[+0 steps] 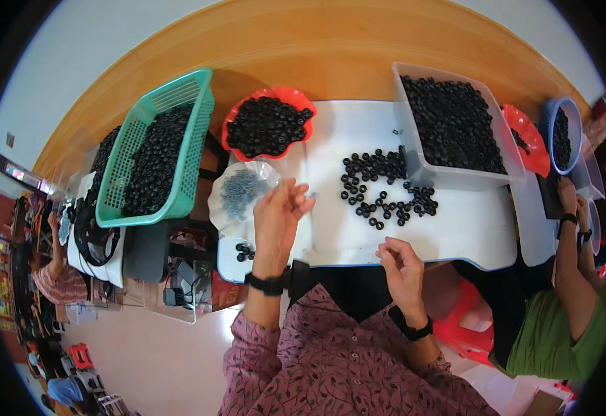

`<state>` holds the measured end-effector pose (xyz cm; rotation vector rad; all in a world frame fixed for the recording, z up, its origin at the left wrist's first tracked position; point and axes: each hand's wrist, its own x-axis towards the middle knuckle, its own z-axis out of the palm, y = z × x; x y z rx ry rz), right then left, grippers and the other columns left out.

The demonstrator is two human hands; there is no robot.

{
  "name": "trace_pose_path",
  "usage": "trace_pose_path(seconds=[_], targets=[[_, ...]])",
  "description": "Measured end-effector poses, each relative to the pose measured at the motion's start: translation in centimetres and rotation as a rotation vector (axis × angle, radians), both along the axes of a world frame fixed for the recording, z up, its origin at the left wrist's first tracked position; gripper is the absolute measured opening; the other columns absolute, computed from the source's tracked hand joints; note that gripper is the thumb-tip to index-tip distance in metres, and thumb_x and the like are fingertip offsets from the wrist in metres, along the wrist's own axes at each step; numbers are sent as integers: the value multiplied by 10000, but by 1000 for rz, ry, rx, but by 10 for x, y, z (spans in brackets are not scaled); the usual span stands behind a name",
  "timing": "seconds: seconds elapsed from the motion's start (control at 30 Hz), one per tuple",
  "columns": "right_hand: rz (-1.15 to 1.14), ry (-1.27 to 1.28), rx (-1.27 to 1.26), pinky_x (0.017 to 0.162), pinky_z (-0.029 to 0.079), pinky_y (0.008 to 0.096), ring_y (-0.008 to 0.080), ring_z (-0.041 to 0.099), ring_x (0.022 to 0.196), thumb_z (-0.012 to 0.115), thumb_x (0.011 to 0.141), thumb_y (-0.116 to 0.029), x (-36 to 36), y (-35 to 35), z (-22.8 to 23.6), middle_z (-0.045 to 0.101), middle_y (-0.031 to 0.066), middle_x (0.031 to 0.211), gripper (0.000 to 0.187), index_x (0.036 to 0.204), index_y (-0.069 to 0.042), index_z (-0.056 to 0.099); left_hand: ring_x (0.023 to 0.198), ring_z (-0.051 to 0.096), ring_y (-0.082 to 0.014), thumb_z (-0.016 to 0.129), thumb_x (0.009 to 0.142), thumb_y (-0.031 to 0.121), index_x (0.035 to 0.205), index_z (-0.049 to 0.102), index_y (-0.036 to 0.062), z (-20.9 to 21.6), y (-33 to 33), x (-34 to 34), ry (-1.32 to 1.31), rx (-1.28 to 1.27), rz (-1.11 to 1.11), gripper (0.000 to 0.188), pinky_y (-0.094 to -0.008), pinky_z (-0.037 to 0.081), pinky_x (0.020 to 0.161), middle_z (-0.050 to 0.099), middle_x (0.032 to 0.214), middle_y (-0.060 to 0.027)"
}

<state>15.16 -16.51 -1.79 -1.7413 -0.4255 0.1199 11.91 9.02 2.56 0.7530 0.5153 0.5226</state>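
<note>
My left hand (279, 216) is raised over the white table (348, 243), beside a white scalloped dish (218, 216) of small, thin, bluish-silver pieces (242, 193). Its fingers are bent together, with a tiny pale bit at the tips that is too small to name. At the table's near edge my right hand (403, 274) has its thumb and fingers curled close. Whatever they may pinch is hidden. Between and beyond the hands, small black rings (379, 208) lie loosely spread on the table, in front of a clear plastic bin (448, 177).
Black rings fill the bin, a red bowl (308, 128) and a green basket (193, 166). A few rings (244, 251) lie at the table's near left. At right, a co-worker's arms (570, 229) reach near a blue basket (551, 128). A red stool (462, 326) stands below.
</note>
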Motion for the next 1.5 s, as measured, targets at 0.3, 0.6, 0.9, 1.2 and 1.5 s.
trace_pose_path(seconds=[0.3, 0.6, 0.9, 1.2, 1.5], targets=[[-158, -233, -202, 624, 474, 257, 135, 594, 702, 617, 881, -2, 38, -15, 9, 605, 82, 863, 122, 1000, 7, 644, 681, 624, -140, 565, 969, 141, 1091, 616, -46, -28, -78, -52, 200, 41, -45, 229, -329, 589, 644, 674, 934, -172], [-229, -413, -319, 661, 488, 375, 310, 596, 768, 598, 860, 32, 73, -17, 13, 588, 150, 908, 162, 1012, -6, 640, 688, 620, -126, 553, 976, 133, 1110, 610, -40, -37, -95, -49, 245, 130, -87, 226, -323, 598, 649, 669, 945, -149], [-156, -649, -703, 789, 424, 391, 290, 533, 947, 552, 731, 95, 109, 4, 14, 627, 85, 1089, 350, 1047, -18, 652, 703, 622, -110, 560, 975, 146, 1123, 599, -34, -40, -97, -41, 239, 141, -175, 236, -305, 603, 663, 660, 968, -133], [-44, -426, -449, 796, 434, 409, 303, 554, 922, 589, 788, 38, 114, 4, 11, 642, 91, 1079, 281, 1022, -86, 683, 683, 612, -110, 556, 976, 140, 1122, 594, -45, -44, -91, -41, 234, 84, -190, 239, -310, 606, 651, 657, 959, -143], [-108, -597, -789, 783, 432, 423, 323, 556, 909, 605, 831, -53, 120, 9, 18, 596, 126, 936, 206, 1024, -32, 675, 683, 615, -125, 540, 982, 125, 1122, 594, -42, -45, -88, -42, 204, 38, -208, 224, -324, 604, 657, 662, 961, -149]])
